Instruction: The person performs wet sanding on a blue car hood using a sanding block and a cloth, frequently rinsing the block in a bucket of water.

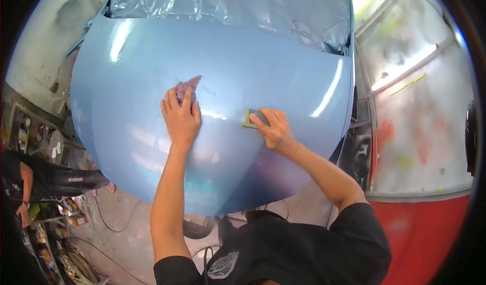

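A light blue car hood (136, 82) spreads out below me, its surface shiny with reflected lamps. My left hand (181, 118) rests near the middle of it, fingers closed over a crumpled purplish cloth (190, 85) that sticks out past the fingertips. To the right, my right hand (276, 128) grips a small sanding block (247, 119), green along its edge and dark grey on top, which lies against the paint. The block's underside is hidden. A few faint dark smudges show on the hood close to the cloth.
Plastic sheeting (228, 4) covers the windshield beyond the hood. At the left stands another person in dark clothes (55, 178), beside shelves (45, 244) of cans and boxes. A cable (106, 226) runs over the floor. Paint-stained panels (415, 128) rise on the right.
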A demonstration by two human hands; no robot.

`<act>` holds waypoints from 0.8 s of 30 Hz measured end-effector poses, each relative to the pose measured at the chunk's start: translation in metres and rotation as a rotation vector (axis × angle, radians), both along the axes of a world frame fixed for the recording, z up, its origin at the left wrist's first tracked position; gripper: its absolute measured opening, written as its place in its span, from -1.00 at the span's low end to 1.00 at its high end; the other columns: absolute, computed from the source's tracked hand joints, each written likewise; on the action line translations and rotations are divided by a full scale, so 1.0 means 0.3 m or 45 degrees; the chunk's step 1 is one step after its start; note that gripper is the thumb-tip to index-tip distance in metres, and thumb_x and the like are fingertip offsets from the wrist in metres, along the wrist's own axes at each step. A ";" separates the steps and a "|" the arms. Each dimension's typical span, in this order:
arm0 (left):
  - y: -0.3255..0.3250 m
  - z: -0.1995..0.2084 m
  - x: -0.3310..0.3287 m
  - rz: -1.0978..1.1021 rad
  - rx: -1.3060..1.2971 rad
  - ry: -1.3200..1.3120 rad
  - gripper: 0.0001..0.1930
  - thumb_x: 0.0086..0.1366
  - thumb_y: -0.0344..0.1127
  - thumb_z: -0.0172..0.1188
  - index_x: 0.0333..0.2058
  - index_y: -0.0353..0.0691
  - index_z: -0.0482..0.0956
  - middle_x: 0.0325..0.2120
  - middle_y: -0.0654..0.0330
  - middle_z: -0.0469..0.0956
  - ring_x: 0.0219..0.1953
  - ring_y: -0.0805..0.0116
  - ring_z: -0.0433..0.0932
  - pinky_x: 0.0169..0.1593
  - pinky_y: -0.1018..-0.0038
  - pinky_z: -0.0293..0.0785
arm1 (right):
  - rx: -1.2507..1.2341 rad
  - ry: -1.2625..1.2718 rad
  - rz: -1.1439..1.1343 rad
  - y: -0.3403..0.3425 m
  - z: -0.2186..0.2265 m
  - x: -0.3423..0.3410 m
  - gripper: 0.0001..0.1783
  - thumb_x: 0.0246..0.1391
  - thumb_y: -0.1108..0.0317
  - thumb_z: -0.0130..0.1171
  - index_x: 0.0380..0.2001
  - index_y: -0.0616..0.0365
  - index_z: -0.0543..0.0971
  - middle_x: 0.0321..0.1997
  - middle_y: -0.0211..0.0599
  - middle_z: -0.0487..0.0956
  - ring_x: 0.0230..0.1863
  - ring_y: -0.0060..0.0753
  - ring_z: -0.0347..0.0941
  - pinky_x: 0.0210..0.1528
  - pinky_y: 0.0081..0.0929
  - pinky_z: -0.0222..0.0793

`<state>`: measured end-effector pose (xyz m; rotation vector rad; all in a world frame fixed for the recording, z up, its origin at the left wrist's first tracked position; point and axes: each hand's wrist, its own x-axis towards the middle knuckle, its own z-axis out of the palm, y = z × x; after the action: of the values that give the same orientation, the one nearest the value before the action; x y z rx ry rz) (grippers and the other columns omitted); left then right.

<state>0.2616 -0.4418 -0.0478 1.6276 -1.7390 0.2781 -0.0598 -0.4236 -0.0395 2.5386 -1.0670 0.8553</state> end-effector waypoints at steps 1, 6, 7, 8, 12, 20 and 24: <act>0.003 0.004 -0.003 -0.014 0.001 0.009 -0.55 0.33 -0.26 0.27 0.20 -0.12 0.61 0.29 -0.13 0.35 0.36 -0.20 0.31 0.43 -0.24 0.16 | 0.140 -0.036 0.171 -0.012 0.016 -0.005 -0.50 0.17 0.50 0.13 0.15 -0.14 0.68 0.02 0.00 0.60 0.13 0.11 0.55 0.24 0.00 0.43; -0.026 0.051 -0.078 -0.117 -0.007 0.034 -0.55 0.32 -0.27 0.28 0.18 -0.15 0.60 0.28 -0.11 0.36 0.32 -0.19 0.35 0.42 -0.18 0.19 | -0.186 -0.165 -0.220 -0.800 0.214 -0.078 -0.52 0.17 0.36 0.23 0.19 -0.09 0.63 -0.13 0.02 0.59 -0.09 0.17 0.52 0.00 0.03 0.43; -0.035 0.050 -0.079 -0.119 0.000 0.029 -0.55 0.32 -0.27 0.28 0.18 -0.15 0.60 0.28 -0.11 0.36 0.32 -0.19 0.35 0.42 -0.18 0.19 | -0.173 -0.187 -0.364 -0.821 0.233 -0.061 -0.54 0.18 0.34 0.23 0.18 -0.09 0.63 -0.13 0.03 0.58 -0.09 0.17 0.52 -0.01 0.04 0.42; -0.049 0.051 -0.089 -0.131 -0.010 0.021 -0.55 0.33 -0.27 0.28 0.18 -0.15 0.60 0.29 -0.11 0.36 0.33 -0.18 0.35 0.42 -0.18 0.18 | -0.169 -0.187 -0.377 -0.785 0.198 -0.042 -0.54 0.18 0.34 0.23 0.18 -0.09 0.63 -0.13 0.03 0.58 -0.09 0.17 0.52 -0.01 0.04 0.42; 0.015 0.028 0.042 0.007 0.028 -0.013 -0.56 0.35 -0.26 0.26 0.19 -0.16 0.60 0.30 -0.11 0.35 0.34 -0.18 0.34 0.43 -0.19 0.18 | 0.048 -0.120 0.058 -0.232 -0.012 0.216 -0.40 0.17 0.51 0.14 0.28 -0.13 0.60 0.06 0.08 0.58 0.04 0.15 0.55 0.15 0.07 0.42; -0.032 0.061 -0.077 -0.163 -0.031 0.075 -0.56 0.34 -0.28 0.26 0.18 -0.17 0.60 0.26 -0.13 0.40 0.34 -0.17 0.33 0.40 -0.21 0.18 | -0.161 -0.045 -0.296 -0.881 0.246 0.018 -0.57 0.28 0.32 0.17 0.21 -0.06 0.61 0.03 -0.03 0.63 -0.01 0.13 0.56 0.04 0.03 0.47; -0.025 0.038 -0.059 -0.110 0.021 0.069 -0.55 0.32 -0.26 0.28 0.17 -0.18 0.61 0.27 -0.11 0.38 0.35 -0.17 0.32 0.42 -0.21 0.17 | -0.180 -0.126 -0.420 -0.777 0.160 0.136 -0.51 0.20 0.39 0.19 0.22 -0.07 0.60 -0.01 -0.05 0.61 -0.02 0.13 0.54 0.06 0.06 0.44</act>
<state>0.2440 -0.4492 -0.0365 1.5531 -1.7698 0.1774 -0.0190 -0.6565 0.0085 2.1433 -1.3554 0.9323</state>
